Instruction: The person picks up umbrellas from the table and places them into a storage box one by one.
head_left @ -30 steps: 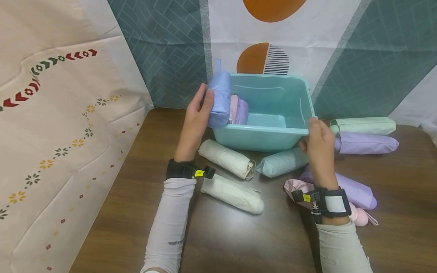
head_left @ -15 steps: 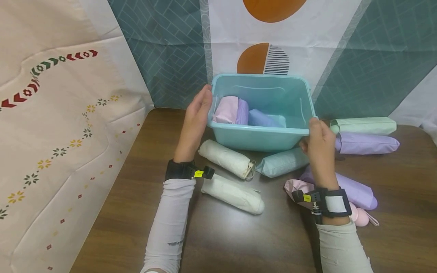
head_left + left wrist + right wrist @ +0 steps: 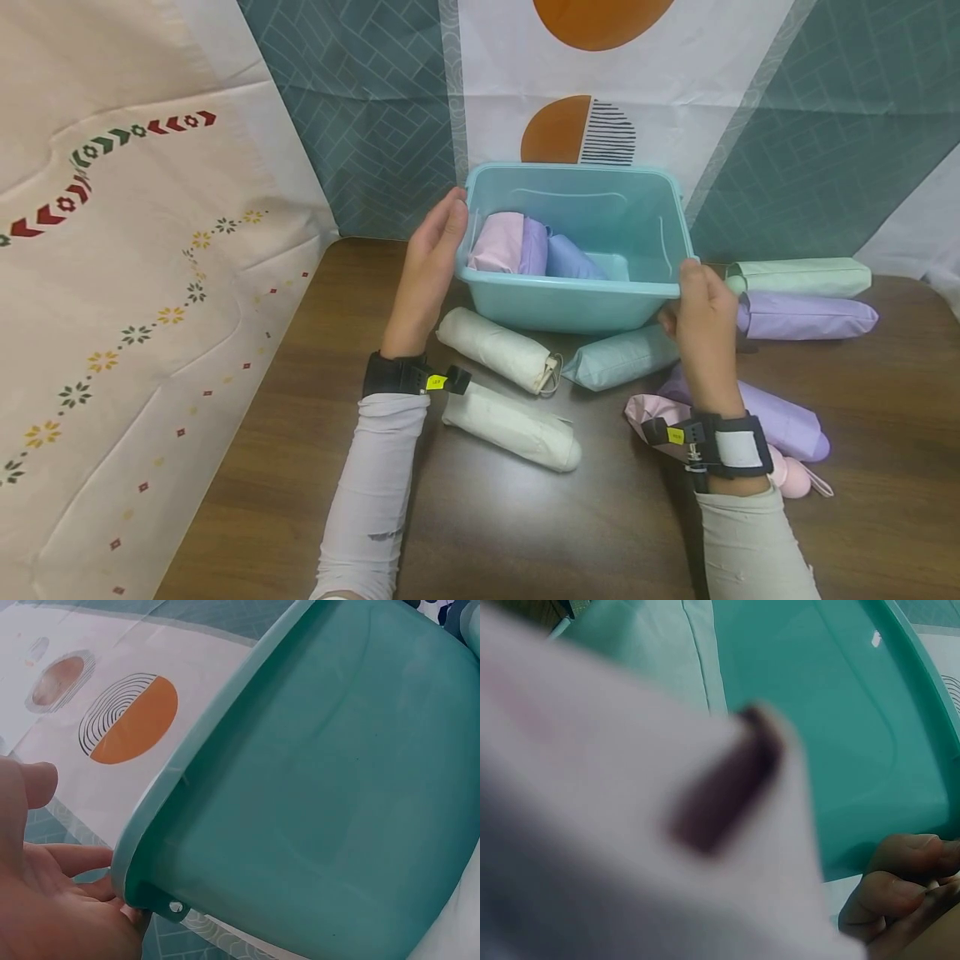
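a teal-and-white patterned cloth hangs behind the wooden table i'm viewing remotely. straight ahead, the turquoise plastic bin lies between the hands, its long axis running left to right, neither hand clearly nearer. i see the left hand against its left end, fingers mostly straight and touching the rim, thumb apart; the right hand grips the near right corner with curled fingers. inside, from left: a folded pink umbrella, purple umbrella, blue umbrella.
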Demonstrator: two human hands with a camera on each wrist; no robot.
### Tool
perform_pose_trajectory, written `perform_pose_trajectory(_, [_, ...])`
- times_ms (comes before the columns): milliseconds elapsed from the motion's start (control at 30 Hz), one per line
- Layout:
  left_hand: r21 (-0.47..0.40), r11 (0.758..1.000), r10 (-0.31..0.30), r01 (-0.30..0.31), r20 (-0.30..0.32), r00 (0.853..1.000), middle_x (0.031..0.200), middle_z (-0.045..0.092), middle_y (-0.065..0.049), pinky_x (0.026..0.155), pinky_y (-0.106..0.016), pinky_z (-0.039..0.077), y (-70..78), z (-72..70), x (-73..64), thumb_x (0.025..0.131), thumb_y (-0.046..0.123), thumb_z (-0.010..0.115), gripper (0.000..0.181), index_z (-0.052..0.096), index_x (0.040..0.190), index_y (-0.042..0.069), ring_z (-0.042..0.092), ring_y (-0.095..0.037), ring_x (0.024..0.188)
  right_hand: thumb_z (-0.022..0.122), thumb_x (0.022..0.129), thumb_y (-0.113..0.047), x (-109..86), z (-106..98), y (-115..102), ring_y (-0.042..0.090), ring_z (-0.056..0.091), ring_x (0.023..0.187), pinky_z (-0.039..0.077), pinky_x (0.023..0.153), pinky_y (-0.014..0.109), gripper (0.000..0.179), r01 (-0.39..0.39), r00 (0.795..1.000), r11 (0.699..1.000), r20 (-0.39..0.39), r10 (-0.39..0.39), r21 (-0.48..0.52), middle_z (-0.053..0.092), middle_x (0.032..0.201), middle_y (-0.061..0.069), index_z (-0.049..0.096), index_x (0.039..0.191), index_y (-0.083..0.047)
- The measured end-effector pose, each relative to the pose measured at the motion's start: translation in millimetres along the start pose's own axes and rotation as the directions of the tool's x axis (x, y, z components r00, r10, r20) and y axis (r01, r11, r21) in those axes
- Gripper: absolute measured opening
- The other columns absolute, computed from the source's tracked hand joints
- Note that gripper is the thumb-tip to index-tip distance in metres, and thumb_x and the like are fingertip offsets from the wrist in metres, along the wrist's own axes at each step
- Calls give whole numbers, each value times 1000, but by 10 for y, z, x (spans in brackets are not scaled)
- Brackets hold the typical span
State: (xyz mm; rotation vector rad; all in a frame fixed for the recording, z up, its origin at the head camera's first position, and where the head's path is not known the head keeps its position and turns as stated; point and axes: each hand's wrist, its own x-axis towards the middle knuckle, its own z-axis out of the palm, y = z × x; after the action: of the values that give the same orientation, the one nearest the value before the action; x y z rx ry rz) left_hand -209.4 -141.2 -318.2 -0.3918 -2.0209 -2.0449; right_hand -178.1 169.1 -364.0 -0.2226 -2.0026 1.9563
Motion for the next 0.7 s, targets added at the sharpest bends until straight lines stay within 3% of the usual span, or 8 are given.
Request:
perform_pose_trajectory(300, [4, 1000, -28, 28, -3, 1000, 145, 45, -6, 104, -26, 32, 231, 42, -80, 102, 28, 47, 54, 39, 145, -3, 39, -13, 133, 53, 98, -41, 5, -5, 10, 18, 33, 49, 28, 45, 26, 46, 3, 1000, 1000, 5, -3, -12, 34, 61, 6, 42, 78, -1])
perform_pose_trajectory(500, [24, 999, -43, 43, -7, 999, 140, 49, -7, 102, -29, 36, 229, 29, -85, 101, 25, 50, 47, 46, 141, -1, 46, -17, 128, 52, 99, -40, 3, -14, 10, 19, 32, 49, 27, 45, 27, 45, 3, 1000, 1000, 14, -3, -9, 33, 60, 6, 41, 77, -3])
perform_pose_trajectory(700, [16, 1000, 0, 0, 11, 1000, 137, 51, -12, 101, -30, 37, 210, -7, -82, 100, 17, 53, 42, 50, 136, -4, 49, -18, 125, 52, 99, -41, 3, -16, 4, 19, 33, 49, 28, 45, 27, 45, -4, 1000, 1000, 18, 4, -8, 34, 61, 6, 41, 77, -3])
